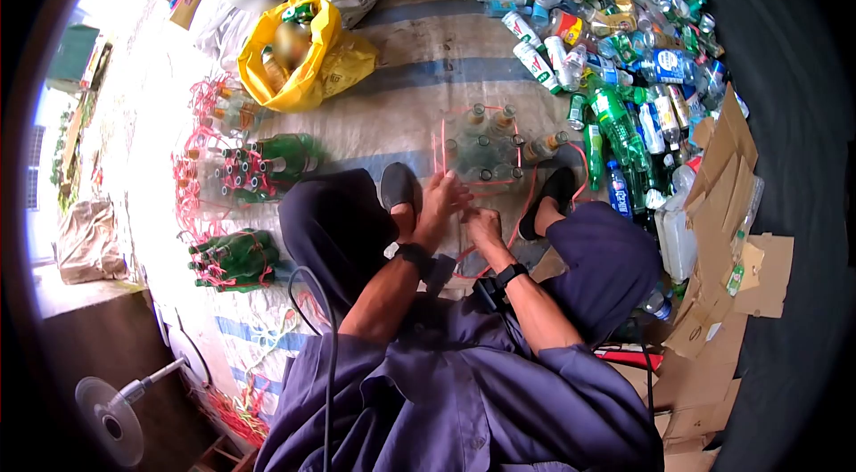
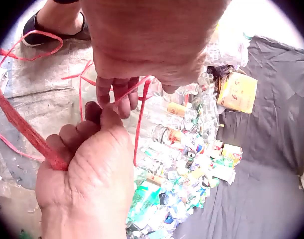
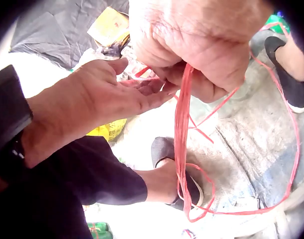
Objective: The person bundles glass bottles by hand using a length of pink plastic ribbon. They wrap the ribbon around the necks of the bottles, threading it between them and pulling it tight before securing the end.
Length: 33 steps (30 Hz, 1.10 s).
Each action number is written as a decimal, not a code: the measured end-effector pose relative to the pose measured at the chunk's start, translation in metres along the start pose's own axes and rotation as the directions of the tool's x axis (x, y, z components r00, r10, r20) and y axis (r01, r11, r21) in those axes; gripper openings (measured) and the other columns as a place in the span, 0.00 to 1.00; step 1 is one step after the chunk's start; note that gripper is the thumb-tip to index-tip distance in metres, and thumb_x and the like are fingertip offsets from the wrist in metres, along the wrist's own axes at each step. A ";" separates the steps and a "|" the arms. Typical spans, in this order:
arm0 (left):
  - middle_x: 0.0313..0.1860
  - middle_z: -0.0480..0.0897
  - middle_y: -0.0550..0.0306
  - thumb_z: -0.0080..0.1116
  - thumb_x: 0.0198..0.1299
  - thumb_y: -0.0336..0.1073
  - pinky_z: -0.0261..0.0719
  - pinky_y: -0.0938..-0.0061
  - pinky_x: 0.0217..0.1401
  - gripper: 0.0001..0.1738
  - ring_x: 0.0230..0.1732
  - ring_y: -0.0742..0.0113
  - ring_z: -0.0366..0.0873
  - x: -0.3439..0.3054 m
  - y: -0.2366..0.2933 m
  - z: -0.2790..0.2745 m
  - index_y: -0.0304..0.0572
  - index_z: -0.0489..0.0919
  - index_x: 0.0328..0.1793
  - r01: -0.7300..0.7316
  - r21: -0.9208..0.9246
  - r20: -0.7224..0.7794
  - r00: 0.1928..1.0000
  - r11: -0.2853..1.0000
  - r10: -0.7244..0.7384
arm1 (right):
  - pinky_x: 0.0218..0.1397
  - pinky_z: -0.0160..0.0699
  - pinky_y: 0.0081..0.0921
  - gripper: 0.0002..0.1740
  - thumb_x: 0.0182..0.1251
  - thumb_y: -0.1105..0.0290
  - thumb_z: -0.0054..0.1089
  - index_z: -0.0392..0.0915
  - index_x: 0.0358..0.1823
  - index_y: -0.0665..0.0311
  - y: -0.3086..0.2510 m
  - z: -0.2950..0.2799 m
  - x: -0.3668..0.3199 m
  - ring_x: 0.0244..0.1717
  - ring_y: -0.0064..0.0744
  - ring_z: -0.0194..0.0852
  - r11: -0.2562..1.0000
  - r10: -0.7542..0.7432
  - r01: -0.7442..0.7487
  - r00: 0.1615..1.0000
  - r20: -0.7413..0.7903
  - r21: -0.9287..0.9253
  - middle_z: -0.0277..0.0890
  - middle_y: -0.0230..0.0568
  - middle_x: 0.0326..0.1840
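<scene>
In the right hand [image 1: 486, 229], curled fingers grip a pink plastic string [image 3: 182, 119], whose loose length hangs in a loop below the fist. The left hand [image 1: 443, 202] meets it, fingertips at the right thumb and forefinger. Its fingers [image 3: 112, 97] are fairly straight, its thumb apart, and a strand of the string crosses by them. Just beyond the hands is a cluster of clear glass bottles [image 1: 482, 144] with string around it. One more bottle [image 1: 544, 147] leans out at its right side.
Tied green bottle bundles [image 1: 234, 258] stand at left, below a yellow bag [image 1: 294, 89] with bottles and cans. A heap of plastic bottles and cans [image 1: 615, 71] covers the upper right. Cardboard [image 1: 713, 231] lies along the right. Shoes [image 1: 548, 200] flank the bottle cluster.
</scene>
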<state>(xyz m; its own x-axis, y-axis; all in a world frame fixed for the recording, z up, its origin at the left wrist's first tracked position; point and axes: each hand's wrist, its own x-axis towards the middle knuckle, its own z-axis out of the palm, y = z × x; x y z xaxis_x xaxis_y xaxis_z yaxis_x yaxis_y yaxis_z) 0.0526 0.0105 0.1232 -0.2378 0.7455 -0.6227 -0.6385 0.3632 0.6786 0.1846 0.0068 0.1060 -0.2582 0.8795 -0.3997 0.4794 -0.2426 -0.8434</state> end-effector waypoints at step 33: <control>0.29 0.71 0.67 0.49 0.72 0.39 0.65 0.77 0.32 0.15 0.28 0.77 0.64 -0.020 0.014 0.020 0.37 0.76 0.58 -0.279 0.044 -0.054 0.958 0.959 0.281 | 0.36 0.81 0.43 0.28 0.60 0.53 0.57 0.81 0.30 0.80 -0.112 0.008 0.143 0.23 0.54 0.82 0.859 0.025 0.122 0.960 0.280 -0.497 0.76 0.62 0.19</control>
<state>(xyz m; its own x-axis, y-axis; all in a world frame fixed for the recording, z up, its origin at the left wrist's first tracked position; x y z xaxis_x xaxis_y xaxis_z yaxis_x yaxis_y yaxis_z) 0.0629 0.0118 0.1528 -0.4464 0.7864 -0.4269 -0.5139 0.1653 0.8418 0.0866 0.1567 0.1406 -0.4707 0.7232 -0.5054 0.7968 0.1026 -0.5954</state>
